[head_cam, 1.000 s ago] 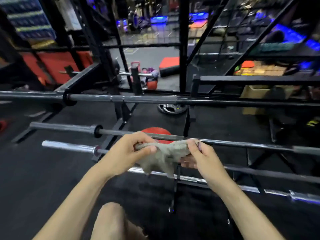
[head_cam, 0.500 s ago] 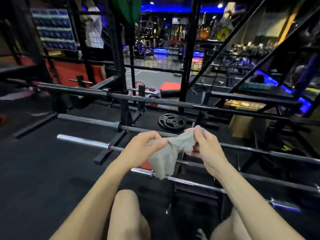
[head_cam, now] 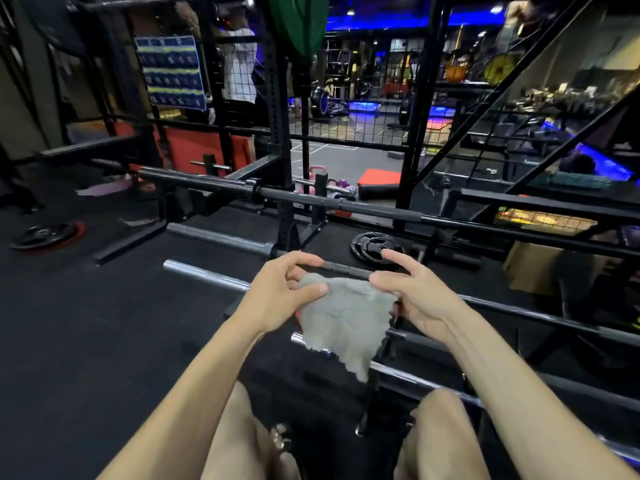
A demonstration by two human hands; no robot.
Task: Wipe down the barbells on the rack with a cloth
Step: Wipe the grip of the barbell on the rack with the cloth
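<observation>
Left hand and right hand each pinched a top corner of the grey cloth with thumb and fingers, mid-frame. That light hold risked it slipping to the floor. The fuzzy cloth hung limp over the low barbells.

Both bare forearms reach forward, converging mid-frame; left hand pinches the cloth with thumb and curled fingers; right hand pinches its other corner, index finger extended; bare knees below.
</observation>
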